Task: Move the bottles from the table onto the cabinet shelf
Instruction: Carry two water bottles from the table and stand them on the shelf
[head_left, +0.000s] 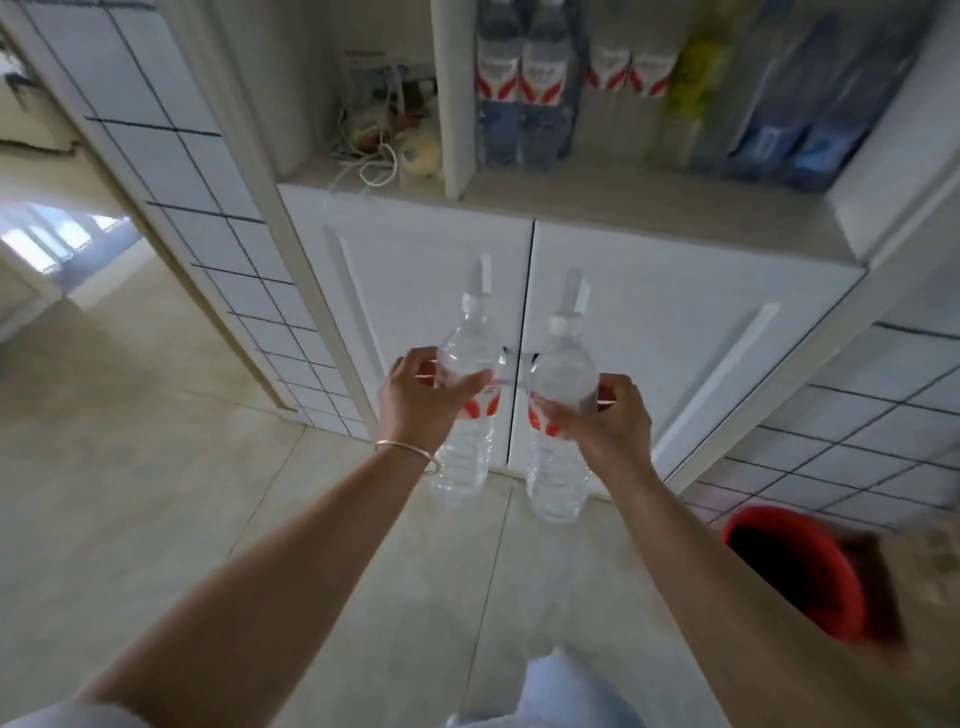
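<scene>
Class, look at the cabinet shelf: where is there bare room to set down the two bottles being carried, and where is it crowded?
Bare room: the shelf's front strip, before the standing bottles and blue packs, right of the divider. Crowded: the back row there, and the left compartment's tangle of cords. Each hand, left and right, holds one bottle.

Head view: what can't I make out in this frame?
- Table: outside the frame.
- Red-and-white labels on the two clear plastic bottles: left hand and right hand cover them; print blurred.
- Yellow package on the cabinet shelf: too blurred to identify.
- Red bucket: right forearm hides part.
</scene>
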